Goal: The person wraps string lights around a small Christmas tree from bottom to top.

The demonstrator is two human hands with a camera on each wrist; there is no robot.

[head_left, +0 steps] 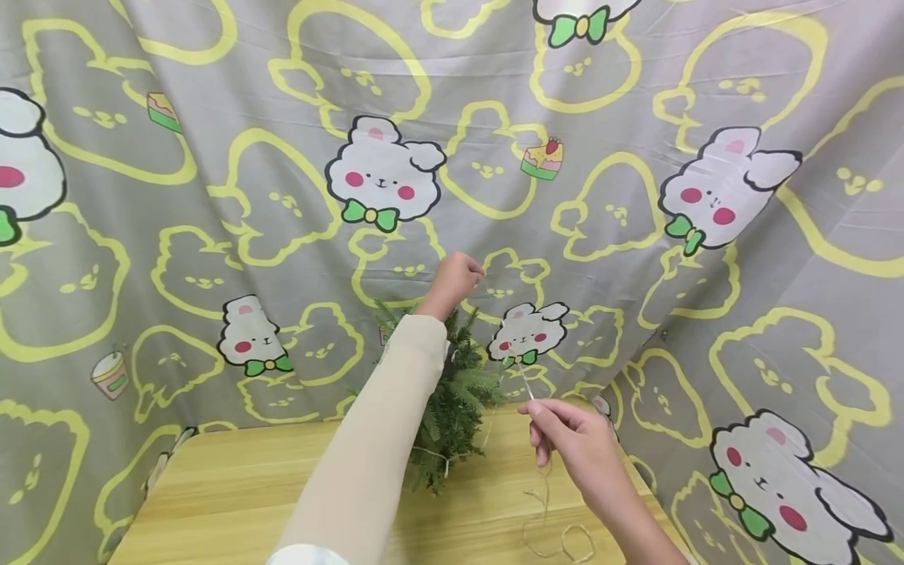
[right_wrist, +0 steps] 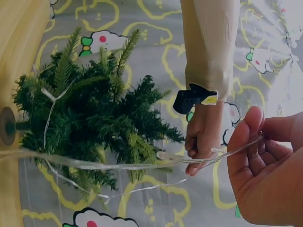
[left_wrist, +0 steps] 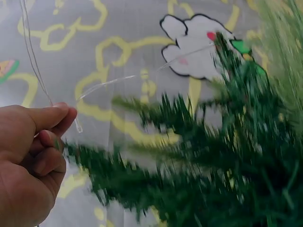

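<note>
A small green artificial Christmas tree (head_left: 459, 416) stands on the table, partly hidden by the left sleeve. A thin, clear-wired string of fairy lights (right_wrist: 118, 166) runs around its branches. Reaching past the treetop, my left hand (head_left: 457, 282) pinches the wire between thumb and fingers. In the left wrist view a small bulb (left_wrist: 79, 126) hangs just below those fingertips, with branch tips close beside the hand. To the right of the tree, my right hand (head_left: 575, 439) pinches another stretch of the wire between thumb and forefinger. From it the slack hangs down to the table.
Loose loops of the light wire (head_left: 579, 541) lie on the wood-grain table (head_left: 282, 486) near its front right. A grey patterned curtain (head_left: 494, 235) hangs close behind the tree and along both sides. A black wrist camera (right_wrist: 191, 99) is strapped on the left wrist.
</note>
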